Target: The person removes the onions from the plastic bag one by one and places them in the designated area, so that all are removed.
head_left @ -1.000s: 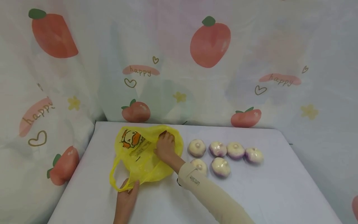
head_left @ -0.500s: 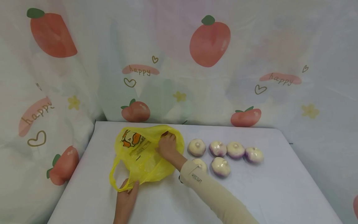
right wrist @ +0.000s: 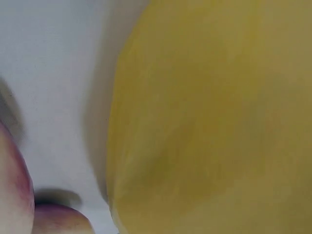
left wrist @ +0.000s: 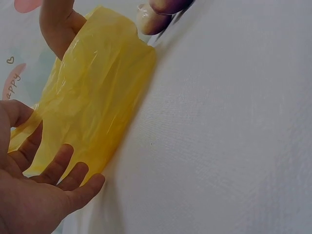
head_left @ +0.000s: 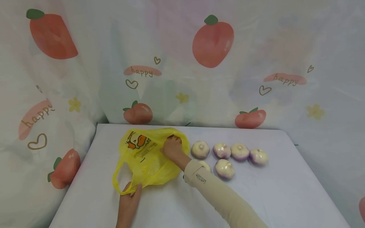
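Note:
A yellow plastic carrier bag (head_left: 151, 164) with a duck print lies on the left half of the table. One of its handle loops is pinched between thumb and forefinger of my left hand (head_left: 129, 201); the other fingers of that hand spread loosely in the left wrist view. My right hand (head_left: 173, 148) reaches into the bag's mouth by its right rim, fingers bent. Its fingertips are hidden, so whether they grip the plastic is unclear. In the right wrist view the bag's side (right wrist: 209, 122) fills most of the picture, and no fingers show.
Several whitish-purple, turnip-like bulbs stand right of the bag; among them are a back-row bulb (head_left: 200, 149), a front bulb (head_left: 224, 169) and the rightmost bulb (head_left: 259, 157). My right sleeve (head_left: 222, 196) partly covers one. A fruit-print curtain (head_left: 182, 47) hangs behind the white table (head_left: 271, 190).
My right hand has shifted slightly to the right, and the bag's upper part and print have moved right with it. My left hand and the bulbs stay where they were.

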`<state>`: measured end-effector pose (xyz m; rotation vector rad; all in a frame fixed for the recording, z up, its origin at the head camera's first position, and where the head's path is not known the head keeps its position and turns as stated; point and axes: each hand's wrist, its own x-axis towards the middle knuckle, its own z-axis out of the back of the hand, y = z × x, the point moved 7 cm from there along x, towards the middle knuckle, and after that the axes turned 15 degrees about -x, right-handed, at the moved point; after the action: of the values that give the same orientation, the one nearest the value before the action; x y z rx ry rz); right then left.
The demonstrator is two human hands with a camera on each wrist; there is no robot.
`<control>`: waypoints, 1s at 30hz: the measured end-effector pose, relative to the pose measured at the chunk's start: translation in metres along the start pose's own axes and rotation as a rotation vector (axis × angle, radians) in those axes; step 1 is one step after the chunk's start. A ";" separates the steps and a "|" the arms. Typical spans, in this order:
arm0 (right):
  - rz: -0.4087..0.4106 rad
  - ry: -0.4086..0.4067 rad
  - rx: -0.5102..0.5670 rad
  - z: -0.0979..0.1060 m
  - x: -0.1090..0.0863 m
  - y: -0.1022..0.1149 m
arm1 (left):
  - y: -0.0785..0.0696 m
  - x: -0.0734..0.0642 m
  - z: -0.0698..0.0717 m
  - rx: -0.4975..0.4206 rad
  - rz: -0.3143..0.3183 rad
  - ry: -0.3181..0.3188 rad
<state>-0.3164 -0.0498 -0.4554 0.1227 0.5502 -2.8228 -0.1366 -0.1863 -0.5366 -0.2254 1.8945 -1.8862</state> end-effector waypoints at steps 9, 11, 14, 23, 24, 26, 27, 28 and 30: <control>-0.004 -0.245 -0.031 0.001 0.008 -0.003 | 0.001 0.002 0.000 0.003 -0.018 -0.008; -0.018 -0.294 0.000 0.001 0.010 -0.007 | 0.000 0.001 0.000 0.005 -0.019 -0.007; -0.008 -0.310 0.017 0.002 0.011 -0.010 | -0.002 0.000 0.000 0.000 -0.023 -0.004; -0.025 -0.331 0.048 -0.004 0.016 -0.016 | -0.005 -0.003 0.000 -0.003 -0.066 -0.008; -0.025 -0.326 0.061 -0.005 0.017 -0.016 | -0.004 -0.003 0.001 -0.001 -0.067 -0.013; -0.022 -0.304 0.080 -0.007 0.019 -0.017 | -0.004 -0.003 0.001 -0.006 -0.066 -0.009; -0.016 -0.284 0.086 -0.008 0.020 -0.017 | -0.004 -0.002 0.000 -0.010 -0.065 -0.003; -0.011 -0.267 0.092 -0.009 0.021 -0.017 | -0.004 -0.002 0.000 -0.013 -0.064 0.001; 0.002 -0.235 0.110 -0.011 0.024 -0.016 | -0.004 -0.002 -0.001 -0.017 -0.059 0.004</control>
<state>-0.3432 -0.0371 -0.4626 -0.1862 0.3423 -2.8116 -0.1358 -0.1847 -0.5325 -0.2863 1.9268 -1.9104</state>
